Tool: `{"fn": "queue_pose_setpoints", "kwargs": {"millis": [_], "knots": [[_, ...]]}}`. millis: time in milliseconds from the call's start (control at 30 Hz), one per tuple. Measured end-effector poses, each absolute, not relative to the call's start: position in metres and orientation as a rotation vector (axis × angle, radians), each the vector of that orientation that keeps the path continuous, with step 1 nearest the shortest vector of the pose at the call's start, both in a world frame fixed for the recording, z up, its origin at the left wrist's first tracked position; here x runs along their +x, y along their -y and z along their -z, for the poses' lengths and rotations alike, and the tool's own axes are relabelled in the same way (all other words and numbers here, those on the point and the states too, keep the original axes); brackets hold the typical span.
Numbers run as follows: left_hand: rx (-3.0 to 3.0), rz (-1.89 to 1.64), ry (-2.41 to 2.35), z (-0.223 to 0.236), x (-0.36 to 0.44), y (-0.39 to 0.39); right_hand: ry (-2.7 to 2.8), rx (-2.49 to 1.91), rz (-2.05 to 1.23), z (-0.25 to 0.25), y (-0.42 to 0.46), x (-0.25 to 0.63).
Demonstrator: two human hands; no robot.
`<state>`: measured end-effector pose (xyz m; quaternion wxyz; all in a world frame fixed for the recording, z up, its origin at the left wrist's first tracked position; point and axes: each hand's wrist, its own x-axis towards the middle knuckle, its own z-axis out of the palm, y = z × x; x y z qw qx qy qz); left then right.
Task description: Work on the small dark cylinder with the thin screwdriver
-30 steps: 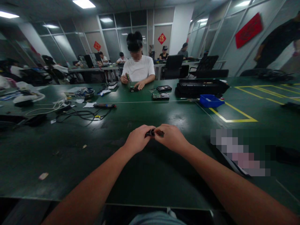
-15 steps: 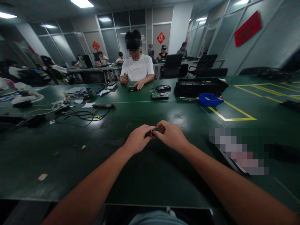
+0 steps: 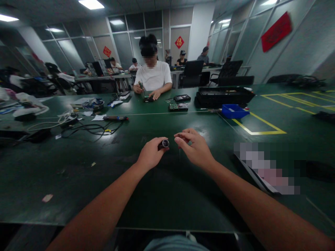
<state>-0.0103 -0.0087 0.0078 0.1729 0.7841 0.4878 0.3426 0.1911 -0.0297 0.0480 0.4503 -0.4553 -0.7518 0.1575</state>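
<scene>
My left hand [image 3: 151,152] is closed round a short black cylinder, which looks like a flashlight [image 3: 165,143]. Its round end, with a silver rim and a dark hollow inside, points toward me. Just to the right, my right hand [image 3: 195,146] is pinched, thumb against the fingers, on something small and dark that the fingers mostly hide. A gap separates the two hands, and both are above the green table [image 3: 157,195].
Across the table a person in a white shirt [image 3: 154,75] works on a small dark device. Near that person lie hard drives [image 3: 178,107]. A blue bin [image 3: 235,111] stands by a long black tray [image 3: 225,96]. Black cables [image 3: 89,129] and an electric screwdriver [image 3: 116,118] lie left.
My hands were together at the cylinder's end; now they are apart. The right hand has moved off slightly right and up, and the cylinder's silver-rimmed end has come into view.
</scene>
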Motion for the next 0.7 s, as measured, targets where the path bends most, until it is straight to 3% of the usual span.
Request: {"fn": "queue_pose_setpoints", "kwargs": {"millis": [400, 700], "knots": [[2.148, -0.978, -1.468, -0.005, -0.012, 0.006, 1.511, -1.023, -0.463, -0.039, 0.036, 0.188], [2.160, -1.003, -1.428, -0.010, -0.010, 0.009, 1.575, -1.101, -0.416, -0.040, 0.034, 0.187]]}}
